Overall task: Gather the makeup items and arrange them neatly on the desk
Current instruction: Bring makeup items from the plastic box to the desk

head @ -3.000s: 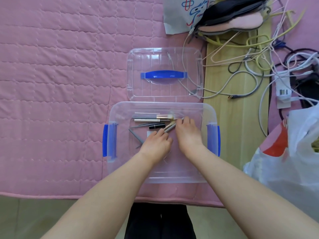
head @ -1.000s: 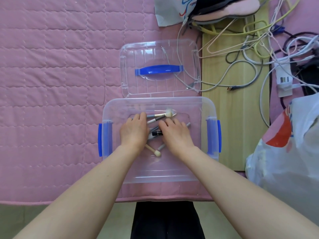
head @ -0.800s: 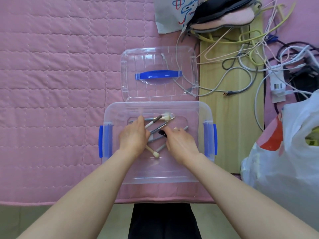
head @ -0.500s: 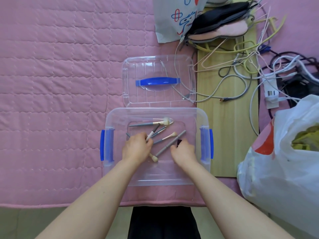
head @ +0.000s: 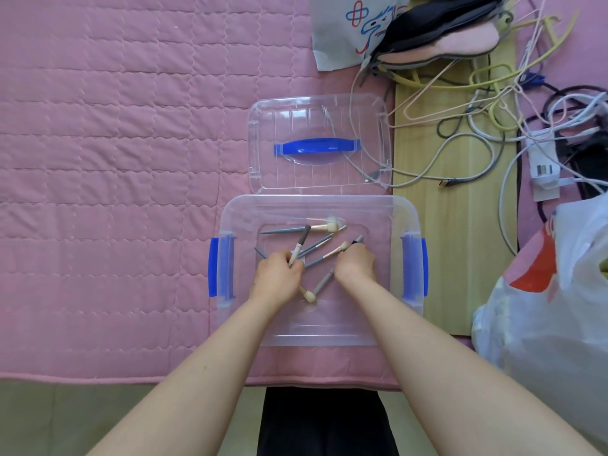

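Note:
A clear plastic box [head: 408,212] with blue side latches sits on the pink quilt. Several grey-handled makeup brushes [head: 317,245] lie crossed on its bottom. My left hand [head: 276,276] is inside the box and grips a few of them, among them a pale pencil [head: 299,246] that sticks up from my fist. My right hand [head: 355,263] is beside it, fingers curled round a grey brush handle and a small black item. A brush with a cream tip [head: 309,296] pokes out below my left hand.
The box's clear lid [head: 263,153] with a blue handle lies just behind the box. A wooden board [head: 460,225] with tangled cables and hangers [head: 493,103] is to the right. A white plastic bag [head: 559,291] stands at the right edge.
Both hands have drawn the brushes from a row into a crossed bundle and pulled toward me. My left hand now holds the pale pencil upright.

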Tool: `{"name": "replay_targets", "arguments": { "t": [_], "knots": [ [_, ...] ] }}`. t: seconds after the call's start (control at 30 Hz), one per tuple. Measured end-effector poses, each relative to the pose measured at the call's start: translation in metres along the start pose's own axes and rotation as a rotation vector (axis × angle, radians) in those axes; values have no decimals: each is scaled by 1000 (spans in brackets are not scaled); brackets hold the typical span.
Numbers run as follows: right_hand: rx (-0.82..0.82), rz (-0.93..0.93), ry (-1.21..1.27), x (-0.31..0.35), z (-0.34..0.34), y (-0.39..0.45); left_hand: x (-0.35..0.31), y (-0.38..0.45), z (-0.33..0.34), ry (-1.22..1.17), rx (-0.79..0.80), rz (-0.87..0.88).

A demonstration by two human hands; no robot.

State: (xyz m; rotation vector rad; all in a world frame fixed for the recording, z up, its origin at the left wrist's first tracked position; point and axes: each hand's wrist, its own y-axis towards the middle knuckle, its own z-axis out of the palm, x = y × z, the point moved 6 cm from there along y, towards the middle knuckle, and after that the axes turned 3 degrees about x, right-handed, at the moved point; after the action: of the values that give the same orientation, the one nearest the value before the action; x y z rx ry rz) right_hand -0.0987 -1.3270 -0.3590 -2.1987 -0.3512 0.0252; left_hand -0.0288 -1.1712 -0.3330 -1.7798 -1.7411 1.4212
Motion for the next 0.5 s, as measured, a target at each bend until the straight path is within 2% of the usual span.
{"name": "replay_targets", "arguments": {
  "t": [0.2, 0.27, 0.5],
  "knots": [
    [24, 19, 111, -4, -2, -1, -3, 0, -9, 3, -50, -56],
    [34, -40, 148, -4, -5, -6, -4, -2, -11, -23, -62, -70],
    [60, -299, 98, 8, -20, -38, -5, -11, -4, -338, 3, -114]
  ]
}}
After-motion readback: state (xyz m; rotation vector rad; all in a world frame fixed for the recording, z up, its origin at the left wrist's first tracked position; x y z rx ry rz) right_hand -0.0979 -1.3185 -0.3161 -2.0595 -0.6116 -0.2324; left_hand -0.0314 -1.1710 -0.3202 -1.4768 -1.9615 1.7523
